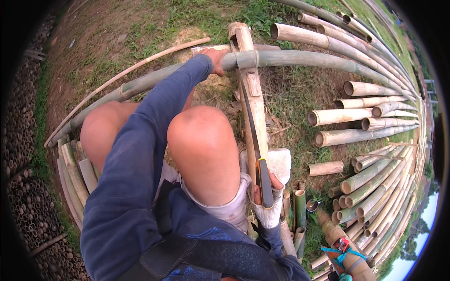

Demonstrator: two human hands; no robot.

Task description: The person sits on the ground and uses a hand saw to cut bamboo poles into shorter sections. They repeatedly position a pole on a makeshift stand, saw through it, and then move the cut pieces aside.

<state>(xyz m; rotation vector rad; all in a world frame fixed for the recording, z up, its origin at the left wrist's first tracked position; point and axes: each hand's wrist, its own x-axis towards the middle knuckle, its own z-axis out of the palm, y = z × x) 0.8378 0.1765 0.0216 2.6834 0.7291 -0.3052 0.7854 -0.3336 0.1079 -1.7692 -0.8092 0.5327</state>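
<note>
A long greenish bamboo pole (300, 58) lies crosswise over a pale upright bamboo post (253, 110). My left hand (215, 58), bare, is closed around the pole just left of the post. In my right hand (270, 187), which wears a white fingerless-looking glove, I grip the black and yellow handle of a hand saw (264, 185). The saw's narrow dark blade runs away from me along the post, its far end beside the pole near the crossing. Whether the teeth touch the bamboo, I cannot tell. My bare knees are bent between my arms.
Cut bamboo poles (340, 114) lie in rows on the right, with another stack (375, 187) nearer. A thin curved bamboo strip (126, 70) lies beyond the long pole. A short bamboo piece (326, 168) rests on the grass. Piled bamboo ends (21, 126) fill the far left.
</note>
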